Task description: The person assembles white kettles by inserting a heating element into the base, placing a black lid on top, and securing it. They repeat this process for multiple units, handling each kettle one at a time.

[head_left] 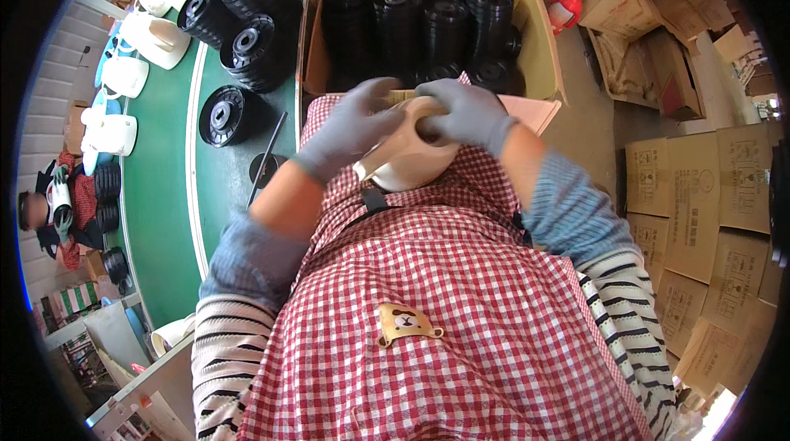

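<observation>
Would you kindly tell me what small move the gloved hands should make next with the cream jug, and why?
I would probably steady the cream jug with the left hand: the right hand is at its open mouth, and the left fingers are close beside its rim.

Consists of a smooth, cream-coloured hollow vessel (pixel 415 168) with a rounded body and a round, open mouth. Is held between the left hand (pixel 354 127) and the right hand (pixel 473 116). Presents the mouth upward beside the right hand, partly covered by its fingers. Bears a narrow projection just below the left hand. Widens below both hands.
</observation>
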A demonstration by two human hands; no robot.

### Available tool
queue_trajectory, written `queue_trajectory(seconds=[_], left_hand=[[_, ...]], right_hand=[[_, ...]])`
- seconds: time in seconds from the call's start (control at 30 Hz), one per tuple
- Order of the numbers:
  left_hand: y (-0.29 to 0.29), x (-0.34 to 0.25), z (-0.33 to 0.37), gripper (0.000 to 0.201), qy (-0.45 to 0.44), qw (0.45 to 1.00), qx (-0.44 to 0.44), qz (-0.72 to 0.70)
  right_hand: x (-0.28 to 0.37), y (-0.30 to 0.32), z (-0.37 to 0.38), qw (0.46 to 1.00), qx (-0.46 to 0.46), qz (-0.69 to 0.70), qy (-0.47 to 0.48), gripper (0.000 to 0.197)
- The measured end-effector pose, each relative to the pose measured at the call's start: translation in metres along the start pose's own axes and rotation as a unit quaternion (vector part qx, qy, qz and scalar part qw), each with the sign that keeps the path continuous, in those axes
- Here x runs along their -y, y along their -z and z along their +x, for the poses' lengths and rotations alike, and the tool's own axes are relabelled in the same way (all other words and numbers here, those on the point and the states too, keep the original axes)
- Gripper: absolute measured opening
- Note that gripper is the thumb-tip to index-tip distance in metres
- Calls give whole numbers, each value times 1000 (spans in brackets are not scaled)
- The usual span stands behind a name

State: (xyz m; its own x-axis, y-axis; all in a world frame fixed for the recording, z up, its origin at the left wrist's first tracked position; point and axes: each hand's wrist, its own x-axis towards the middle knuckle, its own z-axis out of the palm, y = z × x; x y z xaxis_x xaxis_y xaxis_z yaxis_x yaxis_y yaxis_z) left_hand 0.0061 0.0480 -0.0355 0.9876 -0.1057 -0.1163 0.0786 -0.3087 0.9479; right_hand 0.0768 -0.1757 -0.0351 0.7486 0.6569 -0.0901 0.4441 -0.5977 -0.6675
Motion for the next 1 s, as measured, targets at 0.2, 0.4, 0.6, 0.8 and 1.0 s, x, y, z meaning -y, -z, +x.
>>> queue_trajectory(seconds=[0.2,0.4,0.6,0.8,1.0], left_hand=[[32,51,-82,65,392,901,66,-173],[20,61,-88,58,371,829,107,-405],[8,27,-72,37,295,825,35,-480],[39,23,-43,49,78,968,-45,-234],[18,71,-58,37,-161,974,-43,156]], right_hand=[[-53,-23,-31,944,-25,320,-73,25],[-2,1,-47,956,-104,272,30,20],[22,27,-63,964,-151,191,104,22],[14,67,-70,963,-194,4,189,57],[4,4,-5,935,-217,-60,275,79]])
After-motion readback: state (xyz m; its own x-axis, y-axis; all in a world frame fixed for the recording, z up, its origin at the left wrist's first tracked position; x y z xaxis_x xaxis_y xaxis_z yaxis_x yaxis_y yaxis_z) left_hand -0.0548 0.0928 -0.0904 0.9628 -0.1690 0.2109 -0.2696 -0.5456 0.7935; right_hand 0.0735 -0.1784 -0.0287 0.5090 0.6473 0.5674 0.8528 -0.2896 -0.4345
